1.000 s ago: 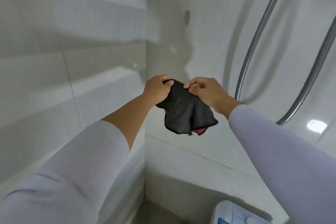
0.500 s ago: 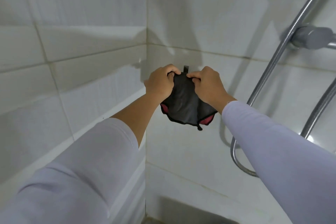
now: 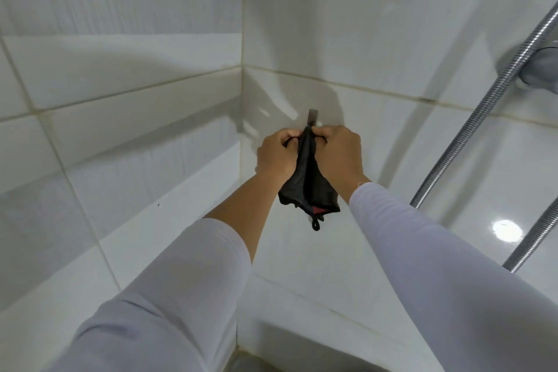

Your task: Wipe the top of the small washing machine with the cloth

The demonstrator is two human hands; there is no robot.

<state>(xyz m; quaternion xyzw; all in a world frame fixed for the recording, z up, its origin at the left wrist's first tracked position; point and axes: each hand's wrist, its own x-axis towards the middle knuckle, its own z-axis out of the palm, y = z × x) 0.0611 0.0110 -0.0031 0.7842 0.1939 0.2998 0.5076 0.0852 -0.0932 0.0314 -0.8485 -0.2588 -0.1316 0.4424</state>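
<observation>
A dark cloth (image 3: 305, 187) with a red inner edge and a small loop at its bottom hangs bunched between both hands, close to the tiled wall. My left hand (image 3: 277, 152) pinches its top edge from the left. My right hand (image 3: 339, 154) pinches the same top edge from the right. Both hands hold the cloth's top directly under a small dark wall hook (image 3: 312, 117). Whether the cloth touches the hook is hidden by my fingers. The washing machine is out of view.
White glossy tiles form a corner (image 3: 241, 100) ahead. A metal shower hose (image 3: 480, 118) runs diagonally at the right, with a second stretch of hose (image 3: 531, 238) lower right and a chrome fitting (image 3: 540, 66) on the wall.
Both hands have lifted the cloth up to the wall hook and drawn its top together into a narrow bunch. The view has tilted upward, so the washing machine corner dropped out of sight.
</observation>
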